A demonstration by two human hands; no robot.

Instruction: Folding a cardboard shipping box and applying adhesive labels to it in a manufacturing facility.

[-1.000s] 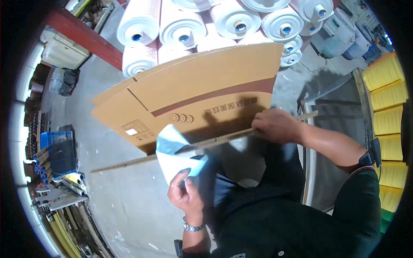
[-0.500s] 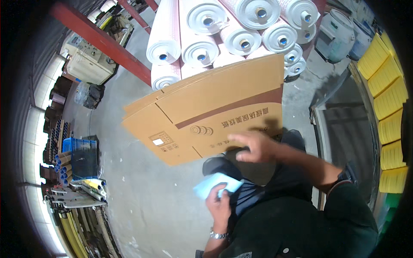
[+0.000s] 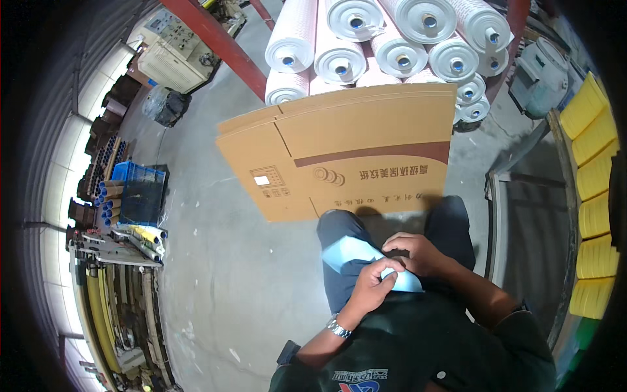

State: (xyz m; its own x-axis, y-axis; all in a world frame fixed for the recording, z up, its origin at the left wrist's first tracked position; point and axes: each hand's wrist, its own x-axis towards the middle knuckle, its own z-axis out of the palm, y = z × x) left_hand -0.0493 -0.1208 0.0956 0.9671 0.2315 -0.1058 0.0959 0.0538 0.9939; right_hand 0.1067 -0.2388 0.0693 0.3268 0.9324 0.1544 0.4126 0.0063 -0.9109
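Note:
My left hand (image 3: 372, 285) holds light blue paper (image 3: 351, 252) over my lap, with the thumb on top; whether it is one sheet or a thin stack I cannot tell. Close against it is my right hand (image 3: 421, 253), fingers bent toward the paper's upper side; what they grip, if anything, is hidden. Beyond my knees stand flattened brown cardboard cartons (image 3: 366, 124), several layers together, leaning back near the rolls. The front carton bears a dark brown band, printed ring shapes, upside-down print and a small white label (image 3: 262, 180) at its left.
White wrapped rolls (image 3: 353, 26) are stacked behind the cartons, beside a red post (image 3: 219, 46). Yellow stacked pieces (image 3: 595, 215) line the right side, next to a dark framed panel (image 3: 529, 228). At left stand a blue crate (image 3: 140, 173), cardboard tubes (image 3: 111, 199) and a cream machine (image 3: 173, 59).
My right hand has drawn back from the carton to the blue paper. My left hand has brought the paper rightward over my lap. The view has shifted.

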